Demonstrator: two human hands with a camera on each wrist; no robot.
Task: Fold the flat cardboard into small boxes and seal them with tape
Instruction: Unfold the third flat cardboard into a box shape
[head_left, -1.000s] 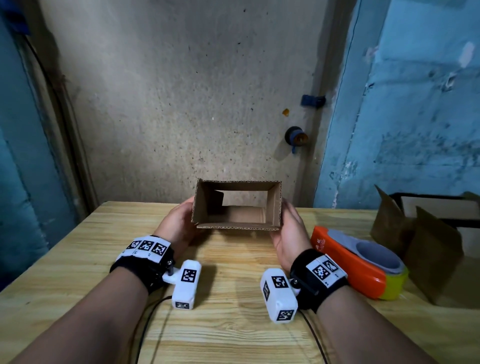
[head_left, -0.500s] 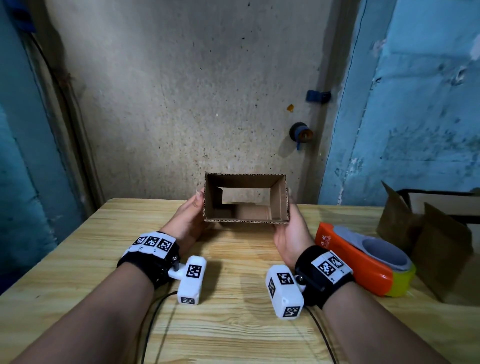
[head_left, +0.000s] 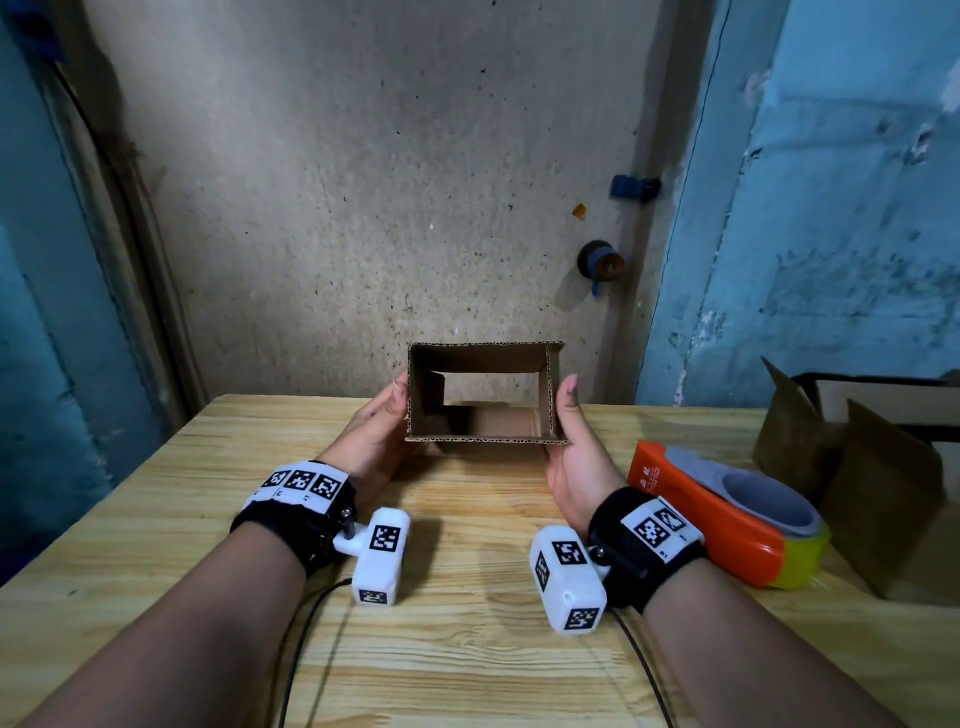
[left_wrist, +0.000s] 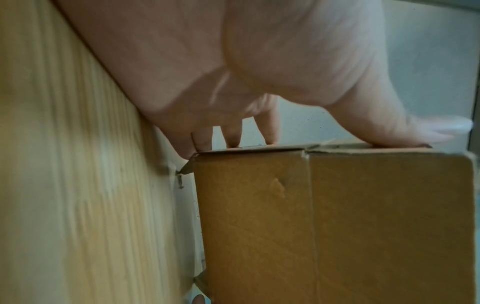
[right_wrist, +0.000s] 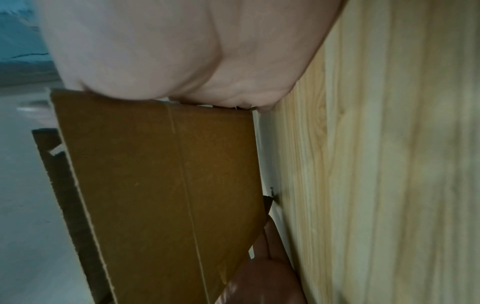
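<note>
A small brown cardboard box, open at both ends so I see through it, hangs just above the wooden table. My left hand holds its left wall and my right hand holds its right wall, thumbs up along the near edges. The left wrist view shows the box with the thumb and fingers of the left hand on its side wall. Seen from the right wrist, the right hand presses on the box, and its fingers are hidden.
An orange tape dispenser with a grey roll lies on the table just right of my right wrist. Brown cardboard boxes with raised flaps stand at the far right. A rough wall rises behind the table's far edge.
Both hands keep their hold. The box has shifted slightly right and its opening faces me more squarely, with both thumbs now showing along the near edges.
</note>
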